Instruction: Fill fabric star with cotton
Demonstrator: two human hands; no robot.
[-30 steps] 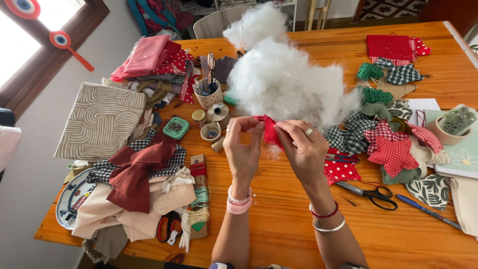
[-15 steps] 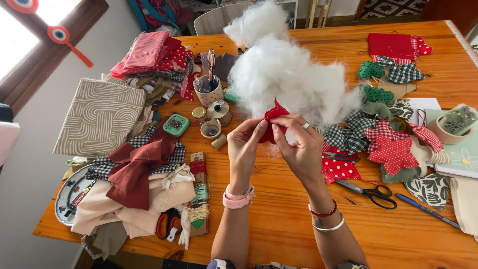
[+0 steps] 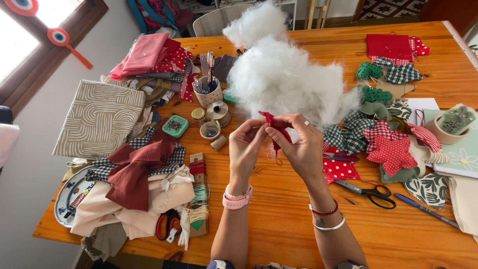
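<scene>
My left hand [image 3: 247, 148] and my right hand [image 3: 297, 147] meet above the middle of the wooden table [image 3: 279, 219], both pinching a small red fabric piece [image 3: 274, 130]. A thin thread loop hangs below it. Just behind my hands lies a big heap of white stuffing [image 3: 284, 74]. My left wrist wears a pink band, my right wrist a red and a silver bracelet.
Piled fabrics [image 3: 134, 179] and a patterned beige cushion [image 3: 97, 119] fill the left. A cup of tools [image 3: 208, 92], thread spools [image 3: 217, 110] and a green pin box [image 3: 175, 125] stand behind. Sewn star shapes [image 3: 391, 152], black scissors [image 3: 368, 192] and a blue pen [image 3: 425, 210] lie right.
My hands have risen a little and turned the red fabric piece between the fingers; everything on the table stays as it was.
</scene>
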